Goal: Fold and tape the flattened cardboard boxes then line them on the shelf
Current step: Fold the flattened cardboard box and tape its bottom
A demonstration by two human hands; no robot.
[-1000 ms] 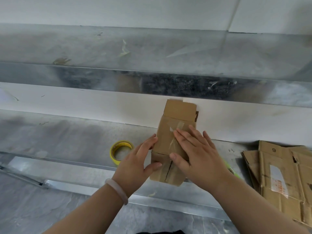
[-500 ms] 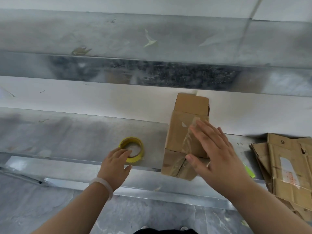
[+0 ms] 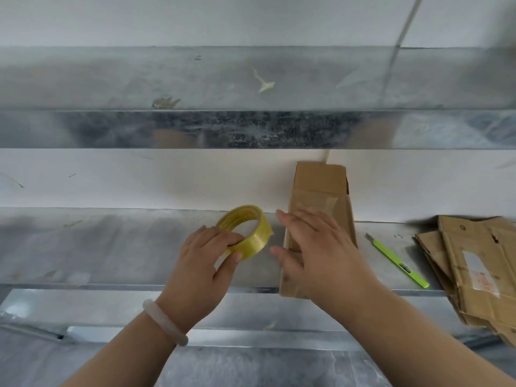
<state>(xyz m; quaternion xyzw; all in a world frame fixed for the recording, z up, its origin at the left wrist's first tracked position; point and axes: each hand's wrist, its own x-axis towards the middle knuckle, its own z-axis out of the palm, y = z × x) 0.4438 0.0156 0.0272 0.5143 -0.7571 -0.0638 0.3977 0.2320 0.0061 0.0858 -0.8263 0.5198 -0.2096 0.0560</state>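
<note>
Cardboard box point(image 3: 321, 191) lies lengthwise on the metal shelf point(image 3: 111, 247), with its far end at the white wall point(image 3: 139, 177) and its near end at the shelf's front edge. We see the left hand point(image 3: 203, 263) pinching the rim of the yellow tape roll point(image 3: 251, 236), which is tilted just left of the box, while the right hand point(image 3: 321, 252) lies over the box top with fingers straight, gripping nothing. We note a green utility knife point(image 3: 396, 261) right of the box and a stack of flattened boxes point(image 3: 474, 269) beyond it.
</note>
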